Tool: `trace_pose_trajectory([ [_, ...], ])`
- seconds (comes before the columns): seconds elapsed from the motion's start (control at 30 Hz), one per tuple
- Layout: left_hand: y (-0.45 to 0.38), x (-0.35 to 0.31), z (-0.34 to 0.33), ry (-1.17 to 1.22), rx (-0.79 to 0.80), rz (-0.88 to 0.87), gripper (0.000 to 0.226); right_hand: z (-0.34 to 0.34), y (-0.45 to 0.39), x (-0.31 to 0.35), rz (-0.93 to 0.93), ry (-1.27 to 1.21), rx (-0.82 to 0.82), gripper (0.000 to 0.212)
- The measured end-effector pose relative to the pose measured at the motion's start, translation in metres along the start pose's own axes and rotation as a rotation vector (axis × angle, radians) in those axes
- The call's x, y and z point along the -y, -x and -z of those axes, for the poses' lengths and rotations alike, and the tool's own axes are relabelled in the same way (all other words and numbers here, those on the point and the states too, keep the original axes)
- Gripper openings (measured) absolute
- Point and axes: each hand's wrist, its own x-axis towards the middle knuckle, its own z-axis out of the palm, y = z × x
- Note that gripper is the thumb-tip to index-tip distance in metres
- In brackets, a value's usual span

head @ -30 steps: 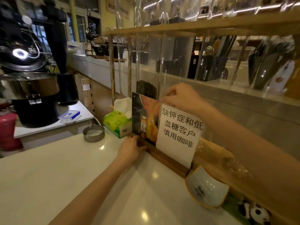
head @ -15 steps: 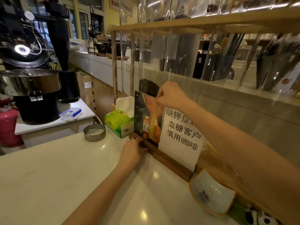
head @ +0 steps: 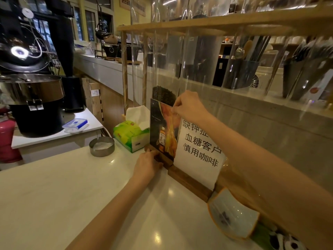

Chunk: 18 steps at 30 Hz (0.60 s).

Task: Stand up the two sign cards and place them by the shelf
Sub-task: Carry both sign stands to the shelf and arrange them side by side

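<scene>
Two sign cards stand upright on the white bench (head: pixel 54 192), side by side against the wooden shelf (head: pixel 216 27). Your left hand (head: pixel 146 166) reaches low, its grip closed around the wooden base (head: pixel 163 160) of the dark drink poster card (head: pixel 162 130). Your right hand (head: pixel 189 105), arm stretched across the white Chinese-text card (head: pixel 200 152), pinches the poster card's top edge between narrow fingertips.

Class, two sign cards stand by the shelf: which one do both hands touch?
The dark bottle-picture card: right hand pinches its top, left hand steadies its wooden base. The white text card stands untouched.
</scene>
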Motion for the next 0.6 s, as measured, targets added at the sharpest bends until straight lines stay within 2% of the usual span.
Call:
trace_pose_trajectory([
  [0.23,-0.001,0.000,-0.001,-0.001,0.005,-0.024,0.027,0.002,0.003,0.002,0.002,0.042,0.005,0.028],
  [0.37,-0.001,-0.002,0.001,-0.016,0.030,-0.022,0.030,0.004,0.003,0.005,0.032,0.343,0.041,0.025],
  [0.43,-0.001,-0.003,0.002,-0.030,0.052,-0.019,0.030,0.010,0.006,0.009,0.051,0.403,0.072,0.030],
  [0.6,0.003,-0.009,0.002,-0.088,0.130,-0.048,0.029,0.037,0.021,0.006,0.052,0.293,0.158,0.050],
])
